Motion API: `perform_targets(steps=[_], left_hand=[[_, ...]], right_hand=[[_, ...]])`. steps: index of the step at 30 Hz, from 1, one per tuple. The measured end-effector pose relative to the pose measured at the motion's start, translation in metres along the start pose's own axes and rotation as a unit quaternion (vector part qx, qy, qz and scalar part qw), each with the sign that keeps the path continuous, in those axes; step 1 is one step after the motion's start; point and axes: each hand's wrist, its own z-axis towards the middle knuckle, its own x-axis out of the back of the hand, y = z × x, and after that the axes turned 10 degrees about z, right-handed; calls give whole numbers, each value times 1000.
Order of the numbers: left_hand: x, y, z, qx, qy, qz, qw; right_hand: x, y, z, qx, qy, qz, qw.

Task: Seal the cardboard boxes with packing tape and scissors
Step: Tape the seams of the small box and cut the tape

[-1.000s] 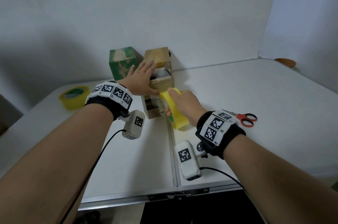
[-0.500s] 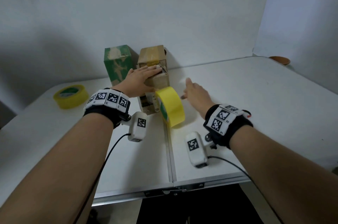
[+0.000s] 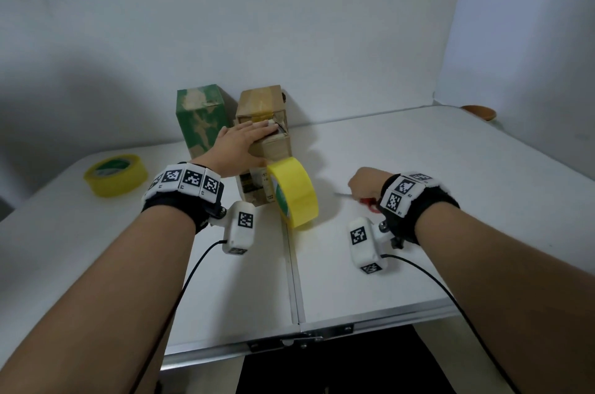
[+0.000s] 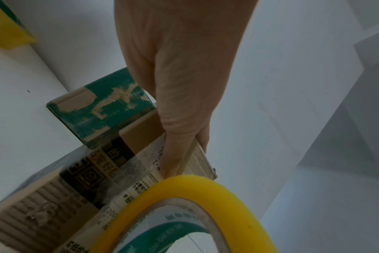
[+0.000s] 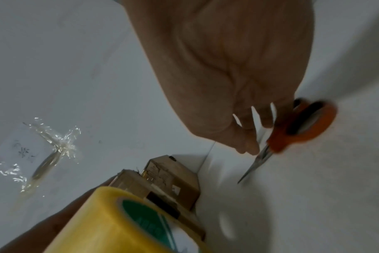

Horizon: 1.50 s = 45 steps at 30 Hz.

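A small brown cardboard box (image 3: 273, 154) stands mid-table, and my left hand (image 3: 246, 144) lies flat on its top with straight fingers. In the left wrist view the thumb of that left hand (image 4: 175, 137) runs down the printed front of the box (image 4: 80, 179). A yellow tape roll (image 3: 294, 192) stands on edge against the box's front right corner, free of both hands. To the right, my right hand (image 3: 363, 182) curls its fingers around the red-handled scissors (image 3: 370, 204) on the table. The right wrist view shows the scissors (image 5: 292, 131) under the fingers, blades pointing away.
A green box (image 3: 199, 120) and a taller brown box (image 3: 260, 100) stand behind, against the wall. A second yellow tape roll (image 3: 114, 173) lies flat at the left. An orange dish (image 3: 478, 112) sits at the far right. The white table (image 3: 418, 149) has a centre seam.
My right hand let go of the tape roll, swung right and closed on the scissors. The roll stayed standing by the box. My left hand kept pressing the box top.
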Motion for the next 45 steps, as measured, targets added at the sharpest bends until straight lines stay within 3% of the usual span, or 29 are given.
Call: perform_targets(steps=[2, 5, 9, 16, 23, 28, 30, 33, 37, 39, 42, 45], left_hand=[[0, 0, -1, -1, 7, 3, 1000], [-2, -1, -1, -5, 13, 2, 1000], [-4, -2, 0, -10, 20, 2, 1000], [-5, -2, 1, -12, 23, -3, 1000], [-4, -1, -1, -13, 15, 2, 1000], [-2, -3, 0, -17, 6, -1, 1000], [-2, -6, 0, -27, 6, -3, 1000], [-2, -7, 1, -33, 2, -17, 999], [-1, -11, 2, -38, 26, -64, 997], [-5, -15, 1, -45, 56, -111, 991], [-10, -19, 0, -65, 109, -146, 981], [-9, -22, 1, -69, 110, -144, 981]], right_hand=[[-5, -5, 7, 9, 7, 111, 994], [-9, -4, 16, -7, 10, 132, 991], [-9, -4, 19, -15, 36, -64, 997], [-15, -3, 26, 5, 39, -165, 985], [-11, -5, 17, -3, 123, -84, 989], [-3, -15, 26, 10, 110, 57, 992], [3, -22, 31, 42, 152, 158, 975], [14, -38, 37, 160, 244, 262, 920], [23, -76, 34, 295, 194, 361, 863], [22, -94, 36, 329, 157, 348, 864], [16, -103, 45, 336, 122, 265, 895], [12, -98, 46, 339, 118, 175, 917]])
